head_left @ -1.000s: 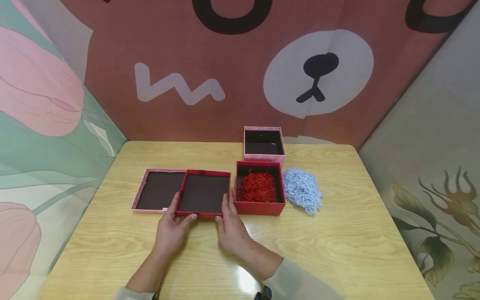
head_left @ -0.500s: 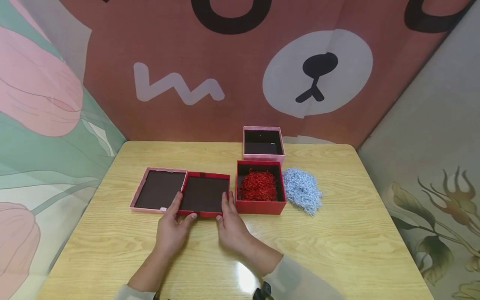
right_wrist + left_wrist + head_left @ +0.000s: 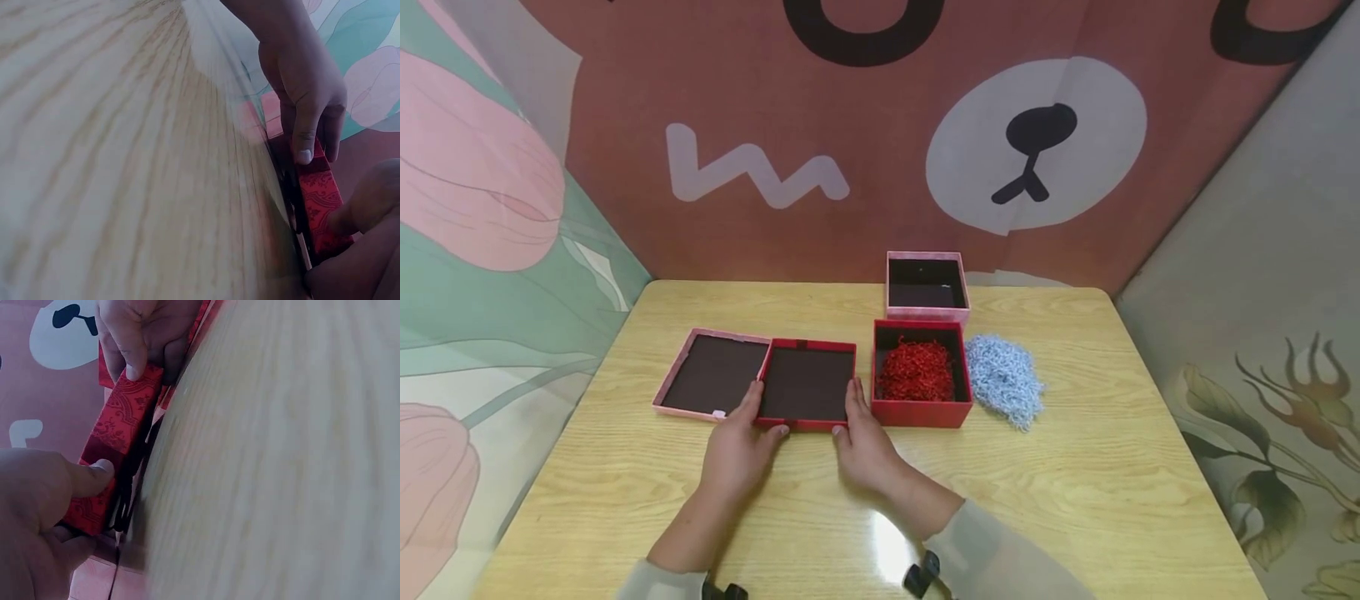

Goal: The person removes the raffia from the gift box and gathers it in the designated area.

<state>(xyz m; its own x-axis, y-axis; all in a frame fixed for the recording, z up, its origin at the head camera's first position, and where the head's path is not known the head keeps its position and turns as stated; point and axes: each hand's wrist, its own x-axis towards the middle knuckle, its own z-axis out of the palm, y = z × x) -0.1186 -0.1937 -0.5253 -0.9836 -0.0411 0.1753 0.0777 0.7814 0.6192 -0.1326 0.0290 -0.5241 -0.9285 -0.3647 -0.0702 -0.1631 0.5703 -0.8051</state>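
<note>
A red box lid point(image 3: 808, 383) lies inside up, dark within, between my two hands. My left hand point(image 3: 737, 454) holds its near left corner, the thumb on the near wall and the fingers along the left side. At the near right corner my right hand point(image 3: 868, 446) grips it the same way. The left wrist view shows the patterned red outer wall point(image 3: 119, 425) with both thumbs pressed on it. Against the lid's left side sits a pink-rimmed lid point(image 3: 711, 375), turned a little askew. Dark ribbon point(image 3: 292, 194) shows below the red wall in the right wrist view.
A red box point(image 3: 921, 414) filled with red shredded paper point(image 3: 917, 372) stands right of my right hand. Behind it is a pink box point(image 3: 928, 315) with a dark inside. Light blue shredded paper point(image 3: 1006, 379) lies in a heap to the right. The table point(image 3: 1075, 500) meets a printed backdrop.
The red lid has shifted slightly left with both hands on it. The pink-rimmed lid has slid left and turned a bit. The boxes and shredded paper stay put.
</note>
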